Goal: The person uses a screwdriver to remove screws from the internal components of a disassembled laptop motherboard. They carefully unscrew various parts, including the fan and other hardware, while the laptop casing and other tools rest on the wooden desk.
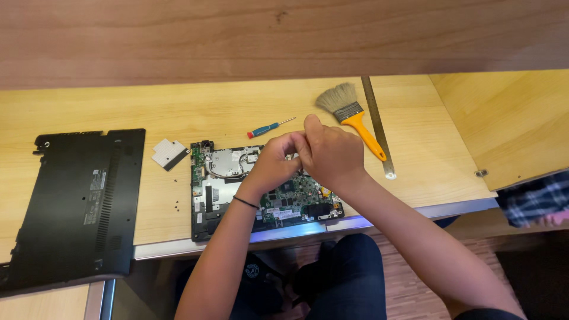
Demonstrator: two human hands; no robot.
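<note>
I have both hands together over the opened laptop (237, 189), its circuit board bare and facing up; my left hand (274, 161) is curled, fingertips drawn in toward the right hand (332, 155), which is bunched into a loose fist with the thumb raised above the knuckles; the two hands touch at the fingers, and whatever small part sits between them is hidden, so I cannot tell whether either hand pinches anything or is merely pressed closed. A thin dark band (245, 202) circles my left wrist.

Directly under the meeting fingers lies the green board of the laptop, with its silver heat plate just to the left of my left hand; the laptop's near edge overhangs the desk (415, 136) front slightly. Just beyond the hands, on the far side, lies a small screwdriver (269, 127) with a blue and red handle, tip pointing right. Further to the right of my right hand lies a yellow-handled brush (349, 114), bristles pointing away, and just beside it a steel ruler (377, 124) running away from me. To the left of the left hand, near the laptop's far corner, lies a small grey square plate (169, 153); a few tiny dark screws (176, 205) sit beside the laptop's left edge; well apart to the left rests the removed black bottom cover (77, 204).
</note>
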